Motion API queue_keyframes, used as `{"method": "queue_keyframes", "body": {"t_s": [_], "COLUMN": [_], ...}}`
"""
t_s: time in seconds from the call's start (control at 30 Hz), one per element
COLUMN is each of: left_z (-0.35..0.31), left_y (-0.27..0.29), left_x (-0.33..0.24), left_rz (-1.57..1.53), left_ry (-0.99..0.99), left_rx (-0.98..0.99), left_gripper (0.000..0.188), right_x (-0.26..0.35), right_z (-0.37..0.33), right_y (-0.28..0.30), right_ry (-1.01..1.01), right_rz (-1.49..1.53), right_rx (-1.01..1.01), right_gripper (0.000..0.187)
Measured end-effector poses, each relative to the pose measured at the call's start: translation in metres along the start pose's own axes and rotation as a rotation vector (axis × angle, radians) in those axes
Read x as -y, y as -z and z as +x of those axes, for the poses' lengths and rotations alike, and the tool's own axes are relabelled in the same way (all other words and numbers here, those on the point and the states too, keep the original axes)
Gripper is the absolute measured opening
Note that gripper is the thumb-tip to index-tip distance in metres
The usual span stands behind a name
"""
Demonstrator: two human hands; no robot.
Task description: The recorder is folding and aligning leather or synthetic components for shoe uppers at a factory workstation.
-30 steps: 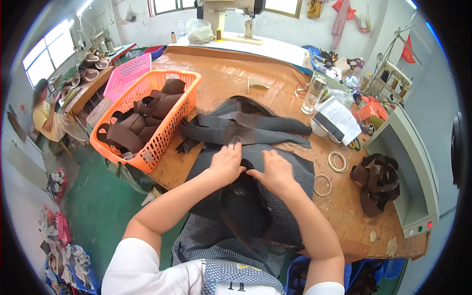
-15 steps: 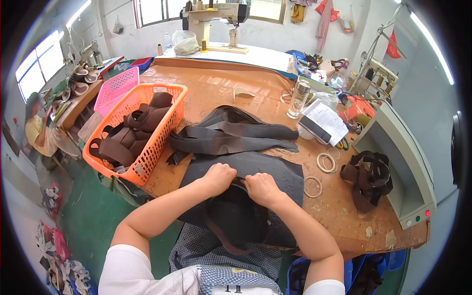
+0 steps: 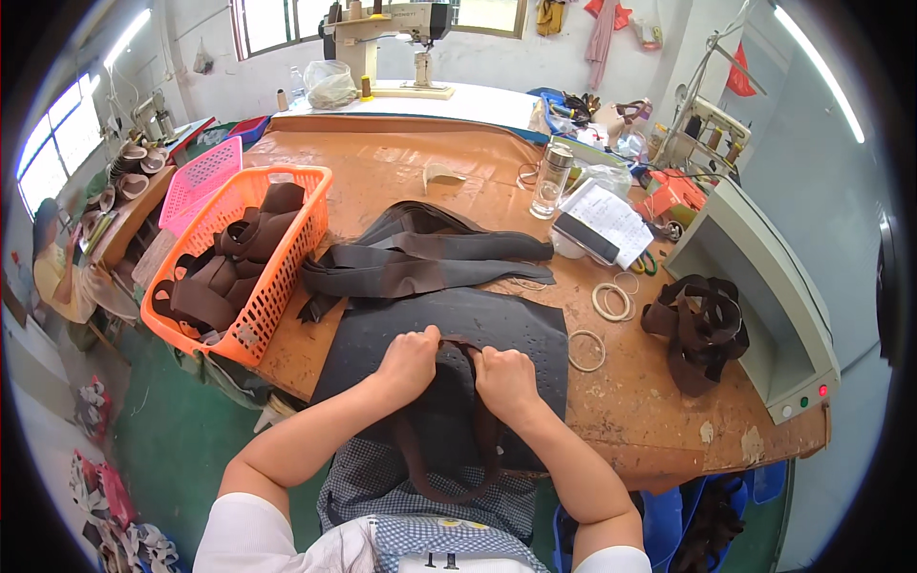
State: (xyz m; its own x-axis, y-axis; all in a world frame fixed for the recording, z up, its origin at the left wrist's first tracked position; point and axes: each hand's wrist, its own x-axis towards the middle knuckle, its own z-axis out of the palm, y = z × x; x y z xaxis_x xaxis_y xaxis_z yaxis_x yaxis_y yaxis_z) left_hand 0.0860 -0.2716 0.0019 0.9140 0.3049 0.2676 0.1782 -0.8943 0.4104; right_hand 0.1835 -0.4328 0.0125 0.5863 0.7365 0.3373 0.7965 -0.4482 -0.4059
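Note:
Both of my hands are closed on a dark brown fabric strip (image 3: pixel 413 458), held over a black mat (image 3: pixel 358 349) at the table's near edge. My left hand (image 3: pixel 411 368) pinches it on one side. Close by on the other side, my right hand (image 3: pixel 504 384) grips it with thumb and fingers. A short stretch of the strip spans the gap between the fists. Its rest hangs as a loop toward my checked apron. Just beyond the mat lies a bundle of dark grey and brown strips (image 3: pixel 411 277).
An orange basket (image 3: pixel 310 224) of brown strip pieces stands left. At right are cream rings (image 3: pixel 586 350), a coiled brown strip bundle (image 3: pixel 695 334) and a grey-green machine housing (image 3: pixel 764 306). Farther back are a glass bottle (image 3: pixel 551 181), a phone on papers (image 3: pixel 586 239) and a sewing machine (image 3: pixel 387 29).
Both fists have come slightly nearer to me, still on the strip. Its hanging part now forms a narrower, clearer loop. The whole view has shifted a little.

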Motion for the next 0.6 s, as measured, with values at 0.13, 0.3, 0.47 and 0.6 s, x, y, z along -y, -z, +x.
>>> {"method": "queue_keyframes", "body": {"t_s": [0.13, 0.3, 0.47, 0.6], "left_z": [0.011, 0.009, -0.005, -0.032], "left_y": [-0.008, -0.008, 0.043, 0.081], "left_x": [0.002, -0.017, -0.040, -0.012], "left_rz": [-0.007, 0.167, -0.037, -0.239], "left_ry": [-0.100, -0.162, -0.154, 0.063], "left_rx": [0.006, 0.177, -0.029, -0.119], "left_gripper": [0.007, 0.020, 0.053, 0.053], "right_x": [-0.014, -0.025, -0.065, -0.134], "right_z": [-0.005, -0.016, -0.015, 0.012], "right_y": [0.008, 0.013, 0.038, 0.142], "right_ry": [-0.038, 0.036, -0.045, -0.399], "right_rz": [-0.051, -0.257, -0.187, -0.607], "right_rx": [-0.023, 0.007, -0.134, -0.181], "right_gripper": [0.037, 0.035, 0.029, 0.030]}}
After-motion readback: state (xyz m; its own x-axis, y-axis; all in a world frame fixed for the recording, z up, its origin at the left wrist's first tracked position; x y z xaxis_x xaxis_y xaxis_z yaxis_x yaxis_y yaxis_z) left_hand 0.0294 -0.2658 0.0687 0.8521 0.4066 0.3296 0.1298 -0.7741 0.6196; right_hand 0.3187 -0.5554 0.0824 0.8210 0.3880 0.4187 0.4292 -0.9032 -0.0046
